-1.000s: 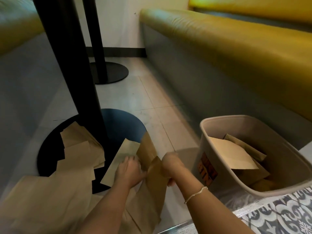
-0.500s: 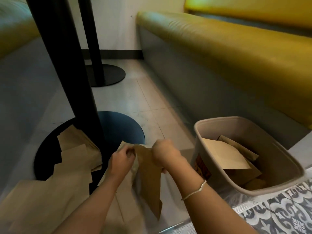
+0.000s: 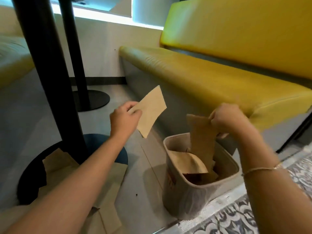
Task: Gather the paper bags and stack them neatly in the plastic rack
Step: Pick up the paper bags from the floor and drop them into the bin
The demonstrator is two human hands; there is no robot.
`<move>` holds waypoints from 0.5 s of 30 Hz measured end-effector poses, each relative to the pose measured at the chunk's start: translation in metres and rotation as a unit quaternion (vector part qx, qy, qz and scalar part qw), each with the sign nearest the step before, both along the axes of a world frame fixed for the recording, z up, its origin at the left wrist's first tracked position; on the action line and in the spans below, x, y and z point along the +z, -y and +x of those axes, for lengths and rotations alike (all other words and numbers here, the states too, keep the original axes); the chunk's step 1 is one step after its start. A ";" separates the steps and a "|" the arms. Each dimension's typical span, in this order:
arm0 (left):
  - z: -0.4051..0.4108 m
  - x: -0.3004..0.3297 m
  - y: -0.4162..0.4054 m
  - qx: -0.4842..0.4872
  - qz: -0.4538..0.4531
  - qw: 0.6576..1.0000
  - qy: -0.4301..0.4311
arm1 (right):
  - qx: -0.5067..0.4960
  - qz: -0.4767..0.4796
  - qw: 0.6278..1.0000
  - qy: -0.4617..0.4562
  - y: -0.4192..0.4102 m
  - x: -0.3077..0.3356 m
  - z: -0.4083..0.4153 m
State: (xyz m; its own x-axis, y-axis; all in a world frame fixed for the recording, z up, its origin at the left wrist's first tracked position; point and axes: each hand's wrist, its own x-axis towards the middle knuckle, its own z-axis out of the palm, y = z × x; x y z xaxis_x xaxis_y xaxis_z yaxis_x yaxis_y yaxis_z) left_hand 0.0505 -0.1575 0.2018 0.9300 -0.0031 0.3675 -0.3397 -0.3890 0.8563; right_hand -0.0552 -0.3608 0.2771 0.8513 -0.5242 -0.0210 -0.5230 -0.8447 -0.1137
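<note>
Right hand [image 3: 227,119] pinches brown bag [image 3: 201,137] by top edge, hanging into plastic rack [image 3: 194,188] for upright stacking. Left hand [image 3: 125,120] grips second bag [image 3: 151,110] left of rack, queued. More bags [image 3: 94,179] on floor left of rack.

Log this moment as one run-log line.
left hand: holds bag aloft | right hand: lowers bag into rack | floor: bags remain

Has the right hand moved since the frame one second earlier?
Yes. The right hand rose from the floor beside the beige plastic rack to above it, holding a brown paper bag.
</note>
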 end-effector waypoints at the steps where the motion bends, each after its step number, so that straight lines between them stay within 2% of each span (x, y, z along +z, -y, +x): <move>1: -0.005 0.009 0.005 -0.021 0.015 1.000 0.004 | 0.023 -0.028 0.997 -0.064 0.003 -0.022 0.004; 5: -0.019 0.025 0.020 -0.094 0.028 0.995 -0.027 | 0.033 0.102 0.977 -0.182 0.004 -0.093 0.003; 8: -0.027 0.026 0.029 -0.122 0.034 0.990 -0.068 | 0.021 0.165 0.948 -0.271 0.013 -0.110 -0.006; 11: -0.032 0.025 0.042 -0.146 0.079 0.982 -0.089 | 0.018 0.177 0.964 -0.199 0.030 -0.090 -0.001; 15: -0.040 0.016 0.071 -0.172 0.144 0.968 -0.110 | -0.020 0.104 0.994 -0.038 0.044 -0.051 0.010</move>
State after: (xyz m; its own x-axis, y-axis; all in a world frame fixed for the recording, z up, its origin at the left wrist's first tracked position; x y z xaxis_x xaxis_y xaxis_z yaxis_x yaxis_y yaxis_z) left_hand 0.0109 -0.2283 0.2180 0.9114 -0.3998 0.0975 -0.3128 -0.5188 0.7956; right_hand -0.0448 -0.4045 0.2260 0.8219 -0.5352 -0.1952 -0.5692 -0.7858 -0.2422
